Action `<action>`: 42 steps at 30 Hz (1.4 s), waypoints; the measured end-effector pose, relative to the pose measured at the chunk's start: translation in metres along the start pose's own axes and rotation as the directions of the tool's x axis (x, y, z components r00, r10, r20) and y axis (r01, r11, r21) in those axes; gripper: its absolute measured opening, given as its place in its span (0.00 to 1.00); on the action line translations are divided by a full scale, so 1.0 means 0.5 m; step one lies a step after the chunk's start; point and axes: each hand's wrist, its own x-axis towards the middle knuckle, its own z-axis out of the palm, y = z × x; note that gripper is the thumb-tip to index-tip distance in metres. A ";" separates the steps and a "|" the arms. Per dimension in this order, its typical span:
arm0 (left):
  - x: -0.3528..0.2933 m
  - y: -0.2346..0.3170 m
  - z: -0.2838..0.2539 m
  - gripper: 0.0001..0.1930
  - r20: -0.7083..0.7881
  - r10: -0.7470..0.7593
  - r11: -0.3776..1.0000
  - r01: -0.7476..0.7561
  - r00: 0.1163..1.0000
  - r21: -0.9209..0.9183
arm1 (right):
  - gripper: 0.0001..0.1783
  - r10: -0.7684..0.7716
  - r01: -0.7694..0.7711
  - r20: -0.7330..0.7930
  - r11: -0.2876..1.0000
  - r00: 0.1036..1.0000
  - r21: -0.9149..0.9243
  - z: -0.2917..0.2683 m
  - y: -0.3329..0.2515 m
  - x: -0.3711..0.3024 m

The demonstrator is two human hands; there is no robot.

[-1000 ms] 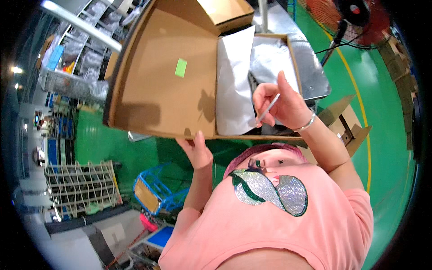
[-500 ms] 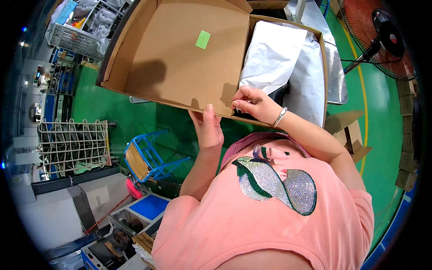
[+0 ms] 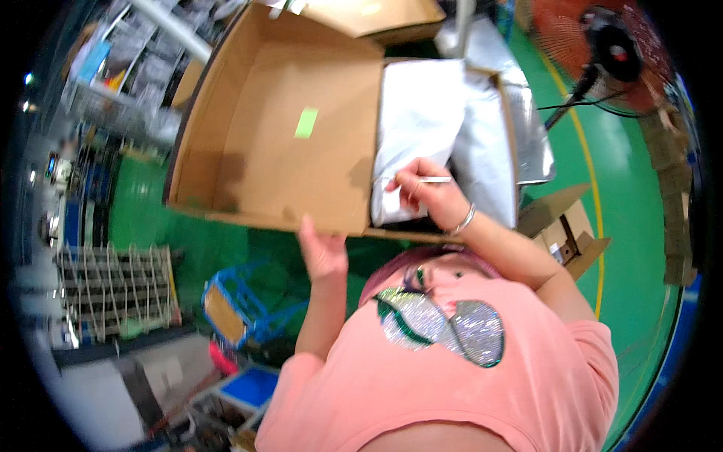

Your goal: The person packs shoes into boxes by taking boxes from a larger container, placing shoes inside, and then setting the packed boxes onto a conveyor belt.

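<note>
Brown corrugated cardboard box (image 3: pixel 294 143), large and open-topped, sits tilted ahead of the person, a small green label (image 3: pixel 306 123) stuck to its inner floor. The left hand (image 3: pixel 324 248) grips the near wall from below, fingers closed on the edge. The right hand (image 3: pixel 425 197) pinches a thin white pen-like stick (image 3: pixel 434 179), resting on the white plastic bags (image 3: pixel 429 128) packed in the box's right side.
</note>
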 end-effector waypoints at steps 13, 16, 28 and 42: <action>0.081 0.043 -0.141 0.21 -0.085 0.050 0.832 0.006 0.995 0.555 | 0.06 -0.593 -0.065 -0.271 0.345 0.758 -0.936 -0.203 -0.005 -0.207; 0.069 0.047 -0.015 0.23 0.057 0.219 0.692 -0.197 0.974 0.694 | 0.07 -0.738 -0.144 -0.332 0.308 0.587 -0.940 -0.195 0.011 -0.248; -0.309 0.037 0.570 0.27 0.849 -0.276 0.675 0.538 -0.451 0.505 | 0.23 -0.195 -0.505 -0.643 0.470 0.740 -0.724 -0.214 0.032 -0.270; -0.355 -0.022 0.595 0.15 0.568 0.281 0.745 0.549 -0.774 0.378 | 0.21 0.102 -0.544 -0.565 0.451 0.819 -0.707 -0.229 0.039 -0.222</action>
